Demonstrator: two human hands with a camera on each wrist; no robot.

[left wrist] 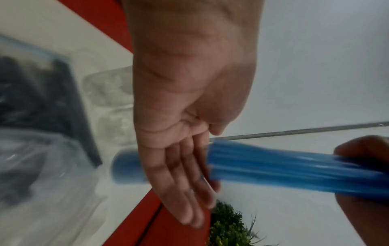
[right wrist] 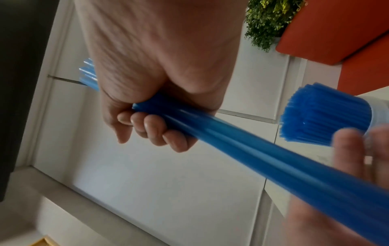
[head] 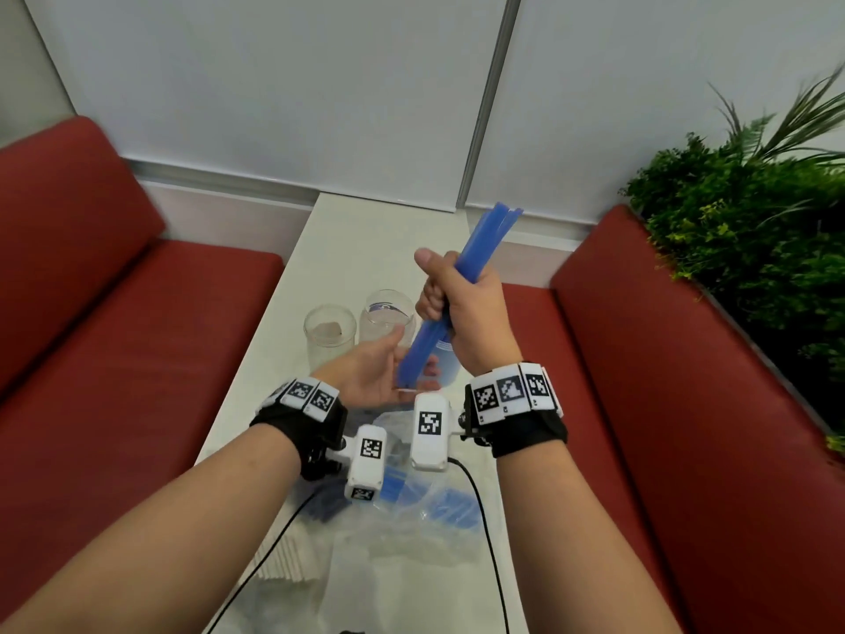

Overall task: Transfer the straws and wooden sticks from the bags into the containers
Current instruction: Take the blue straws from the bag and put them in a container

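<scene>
My right hand point(head: 457, 295) grips a bundle of blue straws point(head: 480, 249) in a fist, held tilted above the table. The bundle's lower ends rest against the flat palm of my left hand point(head: 384, 372), which lies open beneath them. In the right wrist view the fingers point(right wrist: 151, 128) curl round the bundle point(right wrist: 252, 149). A clear container full of blue straws point(right wrist: 324, 116) stands just behind both hands. Two empty clear containers point(head: 329, 334) point(head: 386, 318) stand to its left. A clear bag with more blue straws point(head: 430, 496) lies in front of me, beside a pack of pale sticks point(head: 283, 555).
The narrow white table point(head: 366, 249) runs between two red benches point(head: 114, 336) point(head: 663, 382). Green plants point(head: 740, 212) sit behind the right bench. Black cables point(head: 484, 519) trail over the bags from the wrist cameras.
</scene>
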